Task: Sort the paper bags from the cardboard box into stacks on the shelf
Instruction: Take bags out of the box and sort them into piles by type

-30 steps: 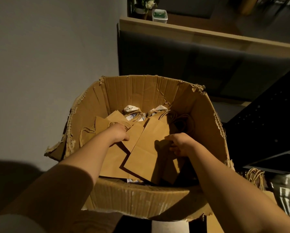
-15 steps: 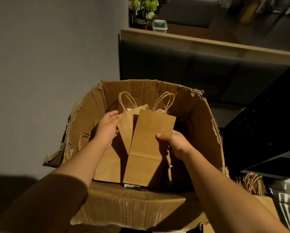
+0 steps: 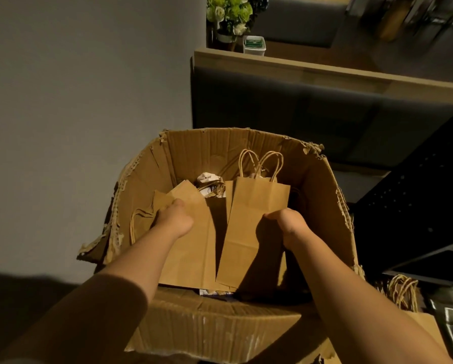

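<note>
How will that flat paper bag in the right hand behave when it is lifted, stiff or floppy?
Probably fairly stiff: the paper bag stands flat and upright though the right hand grips only its edge. Likely light, since one hand's grip holds it. Its twisted handles keep their loops but may snag.

Stood over a torn cardboard box [image 3: 322, 206]; left grip [image 3: 174, 219] pinched one flat paper bag [image 3: 191, 248], right grip [image 3: 289, 223] pinched a handled paper bag [image 3: 251, 222] just beside it.
</note>
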{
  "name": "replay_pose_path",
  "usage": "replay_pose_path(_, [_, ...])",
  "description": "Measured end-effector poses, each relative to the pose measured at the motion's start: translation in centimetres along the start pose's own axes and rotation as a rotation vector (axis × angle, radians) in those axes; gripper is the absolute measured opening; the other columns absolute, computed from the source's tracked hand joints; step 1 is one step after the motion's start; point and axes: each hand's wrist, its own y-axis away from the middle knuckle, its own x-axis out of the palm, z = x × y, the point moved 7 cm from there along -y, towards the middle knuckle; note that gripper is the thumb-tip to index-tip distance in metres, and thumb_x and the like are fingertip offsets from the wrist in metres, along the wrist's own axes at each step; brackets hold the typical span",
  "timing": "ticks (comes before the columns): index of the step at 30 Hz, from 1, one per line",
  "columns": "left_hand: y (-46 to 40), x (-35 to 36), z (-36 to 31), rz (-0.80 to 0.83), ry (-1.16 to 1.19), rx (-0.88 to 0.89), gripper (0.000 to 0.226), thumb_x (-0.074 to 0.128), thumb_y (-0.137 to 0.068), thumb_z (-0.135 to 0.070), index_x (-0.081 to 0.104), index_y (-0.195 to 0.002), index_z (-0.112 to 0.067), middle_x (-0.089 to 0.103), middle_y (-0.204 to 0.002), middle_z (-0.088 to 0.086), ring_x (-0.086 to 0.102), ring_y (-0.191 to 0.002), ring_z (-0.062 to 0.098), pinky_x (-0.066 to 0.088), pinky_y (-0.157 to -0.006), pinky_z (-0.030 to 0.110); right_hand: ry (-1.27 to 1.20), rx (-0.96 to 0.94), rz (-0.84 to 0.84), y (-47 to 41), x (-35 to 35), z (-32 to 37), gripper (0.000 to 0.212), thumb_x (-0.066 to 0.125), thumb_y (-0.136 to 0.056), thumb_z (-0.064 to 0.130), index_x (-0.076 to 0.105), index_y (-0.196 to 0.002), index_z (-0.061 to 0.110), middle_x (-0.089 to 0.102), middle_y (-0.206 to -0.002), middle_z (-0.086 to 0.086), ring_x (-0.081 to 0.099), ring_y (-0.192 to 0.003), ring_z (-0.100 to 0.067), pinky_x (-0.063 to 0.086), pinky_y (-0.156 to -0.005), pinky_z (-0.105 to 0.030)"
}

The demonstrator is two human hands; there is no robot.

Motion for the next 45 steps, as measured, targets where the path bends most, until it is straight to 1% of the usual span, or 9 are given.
replay_pose_path(4, [0.4, 0.4, -1.5, -0.015, -0.383, 0.033, 0.068, 0.055, -0.085, -0.024, 0.026, -0.147, -0.026, 0.022, -0.156, 0.010, 0.021, -0.141, 0.031, 0.024, -0.111, 0.047, -0.015, 0.034, -0.029, 0.0, -0.3, -0.1, 0.017, 0.059, -0.090, 0.011, 0.058, -0.107, 0.008, 0.062, -0.108, -0.017, 0.060, -0.102, -0.037, 0.048, -0.097, -0.051])
replay_pose_path(13, [0.3, 0.5, 0.2, 0.089, -0.037, -0.101, 0.077, 0.068, -0.081, -0.025, 0.028, -0.147, -0.016, 0.040, -0.140, 0.013, 0.050, -0.119, 0.033, 0.050, -0.082, 0.036, -0.070, 0.076, -0.051, 0.6, -0.6, 0.3, 0.004, 0.056, -0.087, 0.013, 0.057, -0.087, 0.008, 0.060, -0.098, -0.019, 0.059, -0.093, -0.038, 0.050, -0.081, -0.045])
replay_pose_path(18, [0.7, 1.0, -0.2, 0.190, 0.148, -0.085, 0.016, 0.066, -0.085, -0.020, 0.053, -0.086, -0.010, 0.053, -0.077, 0.009, 0.054, -0.066, 0.021, 0.043, -0.058, 0.027, -0.065, 0.079, -0.052, 0.6, -0.6, 0.7, 0.006, 0.053, -0.085, 0.008, 0.058, -0.088, 0.006, 0.058, -0.098, -0.020, 0.057, -0.094, -0.040, 0.049, -0.079, -0.044])
replay_pose_path(22, [1.4, 1.2, -1.4, 0.242, 0.076, 0.045, 0.025, 0.060, -0.093, -0.031, 0.060, -0.109, -0.012, 0.059, -0.103, 0.007, 0.056, -0.090, 0.021, 0.046, -0.082, 0.033, -0.078, 0.003, -0.072, 0.6, -0.5, 1.6, 0.016, 0.043, -0.079, -0.003, 0.056, -0.076, 0.006, 0.055, -0.103, -0.016, 0.053, -0.098, -0.035, 0.044, -0.078, -0.040])
replay_pose_path(24, [2.4, 1.7, -3.3, 0.347, 0.339, 0.108, 0.052, 0.049, -0.097, -0.049, 0.048, -0.139, -0.020, 0.055, -0.130, 0.004, 0.055, -0.111, 0.022, 0.045, -0.095, 0.037, -0.125, -0.064, -0.037, 0.7, 0.0, 2.0, 0.017, 0.040, -0.075, -0.006, 0.051, -0.073, 0.008, 0.055, -0.094, -0.015, 0.052, -0.088, -0.032, 0.040, -0.072, -0.037])
replay_pose_path(28, [4.4, 0.8, -7.4, 0.455, 0.791, 0.268, 0.076, 0.066, -0.075, -0.064, 0.039, -0.140, -0.035, 0.048, -0.139, -0.014, 0.042, -0.131, 0.009, 0.034, -0.109, 0.033, -0.297, -0.218, 0.287, 1.2, 2.4, 3.2, 0.037, 0.039, -0.082, -0.016, 0.056, -0.106, 0.007, 0.062, -0.091, -0.014, 0.061, -0.085, -0.029, 0.047, -0.072, -0.036])
replay_pose_path(32, [3.5, -0.2, -6.8, 0.304, 0.591, 0.393, 0.039, 0.061, -0.094, -0.017, 0.049, -0.125, -0.036, 0.061, -0.124, -0.010, 0.057, -0.116, 0.011, 0.046, -0.103, 0.042, -0.305, -0.174, 0.293, 0.7, 2.6, 2.9, 0.031, 0.044, -0.092, -0.007, 0.058, -0.109, 0.013, 0.065, -0.096, -0.010, 0.062, -0.085, -0.022, 0.049, -0.080, -0.038])
replay_pose_path(37, [0.7, -3.3, -2.6, -0.062, 0.443, 0.203, 0.029, 0.041, -0.090, -0.012, 0.050, -0.107, -0.034, 0.062, -0.102, 0.001, 0.060, -0.093, 0.026, 0.052, -0.086, 0.042, 0.545, 0.000, -0.084, -1.6, -1.4, 0.0, 0.016, 0.042, -0.097, 0.008, 0.052, -0.108, 0.004, 0.048, -0.078, -0.004, 0.046, -0.066, -0.016, 0.039, -0.055, -0.024])
replay_pose_path(45, [0.8, -3.2, -1.6, -0.036, 0.397, 0.167, 0.028, 0.038, -0.087, -0.013, 0.048, -0.107, -0.029, 0.059, -0.099, 0.001, 0.058, -0.091, 0.029, 0.051, -0.086, 0.043, 0.415, 0.124, 0.168, -1.1, 1.4, -2.2, 0.041, 0.049, -0.096, 0.014, 0.041, -0.136, 0.010, 0.052, -0.112, -0.012, 0.061, -0.085, -0.024, 0.050, -0.066, -0.033])
